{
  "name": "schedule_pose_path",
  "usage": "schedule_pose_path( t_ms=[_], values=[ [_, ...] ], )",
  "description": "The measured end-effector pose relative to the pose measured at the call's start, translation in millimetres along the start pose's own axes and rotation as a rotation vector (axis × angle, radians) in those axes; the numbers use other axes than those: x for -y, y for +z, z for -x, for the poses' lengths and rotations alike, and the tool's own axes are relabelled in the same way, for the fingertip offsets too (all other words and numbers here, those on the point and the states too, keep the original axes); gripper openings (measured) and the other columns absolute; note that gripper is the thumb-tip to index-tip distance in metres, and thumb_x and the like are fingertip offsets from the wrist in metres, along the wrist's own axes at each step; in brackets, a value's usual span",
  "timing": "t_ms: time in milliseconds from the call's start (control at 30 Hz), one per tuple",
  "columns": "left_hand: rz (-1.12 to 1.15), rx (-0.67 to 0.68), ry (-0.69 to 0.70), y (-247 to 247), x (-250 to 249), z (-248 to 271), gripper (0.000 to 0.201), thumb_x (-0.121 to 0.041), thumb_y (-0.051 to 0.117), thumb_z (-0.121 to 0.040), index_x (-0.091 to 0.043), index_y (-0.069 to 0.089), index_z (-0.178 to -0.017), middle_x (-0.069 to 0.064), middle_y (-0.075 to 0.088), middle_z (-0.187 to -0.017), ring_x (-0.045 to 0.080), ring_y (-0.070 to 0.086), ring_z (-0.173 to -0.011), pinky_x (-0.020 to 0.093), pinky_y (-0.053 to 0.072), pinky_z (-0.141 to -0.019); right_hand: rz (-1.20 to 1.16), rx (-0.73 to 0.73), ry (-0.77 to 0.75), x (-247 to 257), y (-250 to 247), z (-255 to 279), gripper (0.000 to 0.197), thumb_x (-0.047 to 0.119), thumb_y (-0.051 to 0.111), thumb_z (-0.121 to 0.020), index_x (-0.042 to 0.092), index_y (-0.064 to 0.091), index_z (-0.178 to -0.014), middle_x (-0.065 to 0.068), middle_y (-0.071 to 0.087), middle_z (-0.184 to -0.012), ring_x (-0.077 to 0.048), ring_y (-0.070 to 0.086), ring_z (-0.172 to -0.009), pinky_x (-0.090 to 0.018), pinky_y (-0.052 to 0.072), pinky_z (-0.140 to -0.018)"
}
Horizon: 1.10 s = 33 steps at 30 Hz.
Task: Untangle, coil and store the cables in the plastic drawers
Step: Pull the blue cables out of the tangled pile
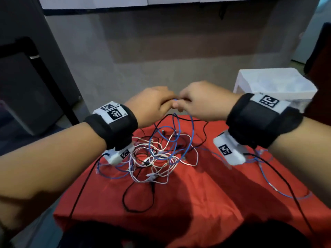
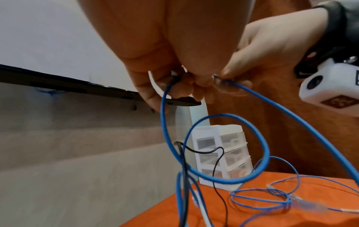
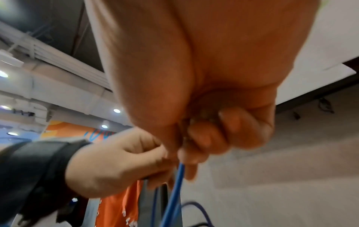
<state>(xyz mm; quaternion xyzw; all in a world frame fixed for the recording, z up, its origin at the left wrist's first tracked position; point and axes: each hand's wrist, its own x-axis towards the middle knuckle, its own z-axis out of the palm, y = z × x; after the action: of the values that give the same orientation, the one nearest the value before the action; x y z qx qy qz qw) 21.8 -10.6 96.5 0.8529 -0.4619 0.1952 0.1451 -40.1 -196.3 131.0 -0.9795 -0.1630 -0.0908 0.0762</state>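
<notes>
A tangle of blue, white and black cables [image 1: 157,151] lies on the red cloth [image 1: 197,194]. Both hands are raised above it, fingertips almost meeting. My left hand [image 1: 154,102] pinches a stretch of the blue cable [image 2: 165,122] together with a black one [image 2: 182,153]. My right hand [image 1: 198,101] pinches the same blue cable [image 3: 177,182] a little further along. Between the two grips the blue cable hangs down in loops [image 2: 233,153] toward the pile. The white plastic drawers [image 1: 274,85] stand at the table's far right corner; they show beyond the loops as the drawer unit [image 2: 219,152].
A loose blue cable [image 1: 272,179] and a black lead [image 1: 286,185] trail over the cloth at the right. Another black lead [image 1: 80,190] drops off the table's left edge. A dark chair [image 1: 26,83] stands at the left, a grey wall behind.
</notes>
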Motion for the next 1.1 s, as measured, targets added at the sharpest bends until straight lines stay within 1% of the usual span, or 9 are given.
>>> schedule_pose_path(
  t_ms=[133,300,367,433,500,633,800,933,1100],
  values=[
    [0.097,-0.006,-0.191,3,17,17,0.028,-0.032,0.047,-0.106,-0.016,0.063,-0.090,-0.012,0.054,-0.066,0.002,0.052,-0.064,0.029,0.036,-0.066,-0.020,-0.171,-0.024,-22,-11,5,0.037,0.037,0.053,-0.103,0.011,0.067,-0.080,-0.010,0.065,-0.075,-0.030,0.058,-0.077,-0.038,0.034,-0.063],
    [0.084,0.128,-0.510,28,71,58,0.036,-0.035,0.046,-0.107,-0.014,0.054,-0.079,0.008,0.059,-0.072,0.034,0.059,-0.077,0.042,0.047,-0.073,-0.162,-0.552,0.180,-71,-47,36,0.036,0.037,0.051,-0.101,0.011,0.065,-0.081,-0.011,0.063,-0.070,-0.032,0.059,-0.072,-0.039,0.045,-0.070],
    [0.104,0.136,-0.556,32,79,64,0.037,-0.034,0.047,-0.107,-0.013,0.056,-0.078,0.009,0.058,-0.074,0.034,0.059,-0.079,0.042,0.046,-0.074,-0.137,-0.461,0.261,-84,-46,43,0.037,0.039,0.051,-0.101,0.014,0.066,-0.078,-0.012,0.065,-0.070,-0.033,0.061,-0.073,-0.040,0.049,-0.071],
    [0.103,0.064,-0.537,29,78,58,0.034,-0.030,0.047,-0.107,-0.017,0.057,-0.077,0.006,0.054,-0.079,0.031,0.057,-0.082,0.037,0.042,-0.075,-0.039,-0.149,0.304,-88,-32,44,0.037,0.043,0.052,-0.100,0.017,0.069,-0.080,-0.012,0.070,-0.075,-0.033,0.065,-0.076,-0.041,0.053,-0.075],
    [0.105,-0.018,-0.491,21,70,44,0.032,-0.025,0.048,-0.106,-0.024,0.055,-0.075,0.006,0.054,-0.082,0.030,0.057,-0.084,0.033,0.039,-0.075,0.078,0.026,0.327,-81,-17,42,0.042,0.055,0.054,-0.094,0.015,0.065,-0.097,-0.017,0.070,-0.100,-0.035,0.064,-0.094,-0.041,0.052,-0.086],
    [-0.016,0.019,-0.338,8,36,18,0.026,-0.028,0.047,-0.105,-0.018,0.058,-0.084,0.011,0.067,-0.083,0.035,0.063,-0.084,0.042,0.047,-0.074,0.144,-0.215,0.170,-44,-7,28,0.081,0.067,0.054,-0.090,0.015,0.038,-0.149,-0.020,0.048,-0.136,-0.043,0.045,-0.125,-0.049,0.039,-0.107],
    [-0.060,0.036,-0.146,-4,1,1,0.022,-0.032,0.047,-0.105,-0.019,0.062,-0.094,0.007,0.070,-0.083,0.033,0.065,-0.082,0.042,0.049,-0.070,0.043,-0.066,0.012,5,11,-1,0.026,0.041,0.053,-0.101,0.018,0.065,-0.107,-0.012,0.068,-0.098,-0.036,0.062,-0.096,-0.034,0.041,-0.071],
    [0.010,0.046,-0.206,0,12,12,0.027,-0.036,0.043,-0.106,-0.022,0.056,-0.086,0.001,0.067,-0.076,0.028,0.063,-0.076,0.040,0.048,-0.069,-0.098,-0.126,0.040,2,5,-3,0.027,0.029,0.052,-0.102,0.014,0.070,-0.089,-0.002,0.061,-0.070,-0.029,0.060,-0.077,-0.033,0.033,-0.063],
    [0.008,0.091,-0.450,25,58,50,0.033,-0.029,0.047,-0.106,-0.022,0.041,-0.075,-0.002,0.044,-0.067,0.031,0.049,-0.072,0.034,0.028,-0.063,-0.438,-0.404,0.162,-27,-23,20,0.030,0.031,0.050,-0.104,0.014,0.069,-0.088,-0.011,0.063,-0.066,-0.025,0.060,-0.057,-0.032,0.047,-0.053]
  ],
)
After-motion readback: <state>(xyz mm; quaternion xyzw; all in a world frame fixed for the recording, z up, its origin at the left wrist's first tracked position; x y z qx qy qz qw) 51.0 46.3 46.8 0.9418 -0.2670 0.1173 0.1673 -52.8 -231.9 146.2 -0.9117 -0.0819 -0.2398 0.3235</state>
